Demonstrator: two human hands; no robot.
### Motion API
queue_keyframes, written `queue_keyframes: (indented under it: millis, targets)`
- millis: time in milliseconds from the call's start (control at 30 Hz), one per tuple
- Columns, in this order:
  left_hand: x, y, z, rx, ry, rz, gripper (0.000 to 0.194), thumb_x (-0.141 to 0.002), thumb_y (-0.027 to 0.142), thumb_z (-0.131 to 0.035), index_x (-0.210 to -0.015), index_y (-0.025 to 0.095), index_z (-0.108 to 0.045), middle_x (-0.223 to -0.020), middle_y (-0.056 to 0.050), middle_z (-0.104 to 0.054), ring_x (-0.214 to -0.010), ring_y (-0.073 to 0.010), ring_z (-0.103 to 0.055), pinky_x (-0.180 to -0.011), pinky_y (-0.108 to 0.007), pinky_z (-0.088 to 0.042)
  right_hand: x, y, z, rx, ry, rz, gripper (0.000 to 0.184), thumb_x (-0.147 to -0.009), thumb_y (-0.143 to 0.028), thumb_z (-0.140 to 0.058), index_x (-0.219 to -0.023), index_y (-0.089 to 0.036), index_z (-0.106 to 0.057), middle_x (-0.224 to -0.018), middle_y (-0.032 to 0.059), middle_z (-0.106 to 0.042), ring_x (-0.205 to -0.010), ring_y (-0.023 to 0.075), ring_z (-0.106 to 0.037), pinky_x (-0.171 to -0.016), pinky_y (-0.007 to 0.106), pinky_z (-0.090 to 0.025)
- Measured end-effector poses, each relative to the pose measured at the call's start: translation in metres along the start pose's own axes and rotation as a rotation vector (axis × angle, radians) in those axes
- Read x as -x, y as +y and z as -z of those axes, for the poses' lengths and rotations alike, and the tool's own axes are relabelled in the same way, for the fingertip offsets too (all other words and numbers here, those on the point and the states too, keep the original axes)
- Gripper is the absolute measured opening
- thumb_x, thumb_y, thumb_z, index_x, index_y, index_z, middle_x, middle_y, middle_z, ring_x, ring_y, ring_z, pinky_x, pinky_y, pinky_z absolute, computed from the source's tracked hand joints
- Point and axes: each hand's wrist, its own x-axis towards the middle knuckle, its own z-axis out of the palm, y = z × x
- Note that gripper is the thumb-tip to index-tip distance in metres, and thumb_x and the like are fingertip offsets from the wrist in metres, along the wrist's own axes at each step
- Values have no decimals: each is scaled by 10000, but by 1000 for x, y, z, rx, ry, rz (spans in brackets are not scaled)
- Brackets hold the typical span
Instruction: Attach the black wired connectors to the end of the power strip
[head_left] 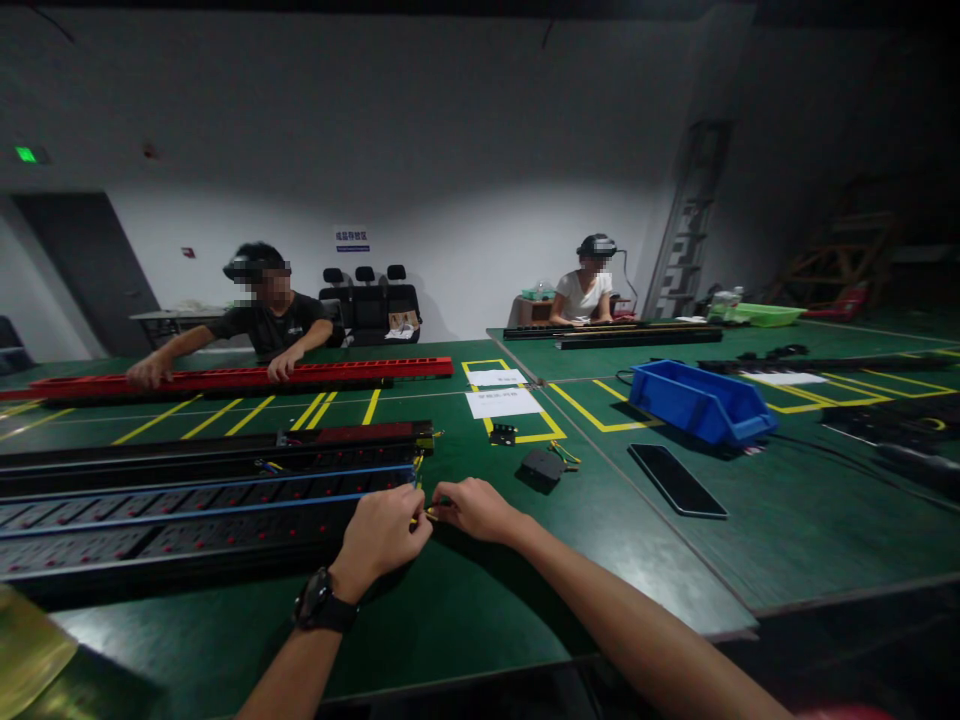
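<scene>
Both my hands meet at the right end of a long black strip point(247, 525) with rows of dark modules, red dots and blue edges. My left hand point(382, 530), with a watch point(324, 600) on its wrist, pinches a thin yellow wire point(415, 520) beside the strip's end. Opposite it, my right hand point(474, 508) has its fingertips closed on the wire's other side. The exact grip of the fingertips is too small to make out. Right of my hands lie a black square box point(541, 467) with yellow-green wires and a small black part point(502, 435).
A blue bin point(697, 400) and a dark flat tablet-like device point(677, 480) are to the right. White paper sheets point(504, 403) lie farther back. Across the green table point(600, 560), one person handles a long red rail point(360, 372); another sits by dark rails point(637, 338). A yellowish container point(30, 645) stands front left.
</scene>
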Motion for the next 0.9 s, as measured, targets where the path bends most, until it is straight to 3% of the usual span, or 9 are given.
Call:
queue_keyframes:
  millis: [900]
  targets:
    - [0, -1, -2, 10, 4, -6, 141, -908, 261, -506, -815, 207, -599, -846, -48, -680, -766, -198, -629, -650, -304, -341, 0, 3, -3, 24, -5, 1, 238, -977, -436, -596, -1096, -267, -714, -868, 22, -745, -769, 174, -664, -620, 247, -306]
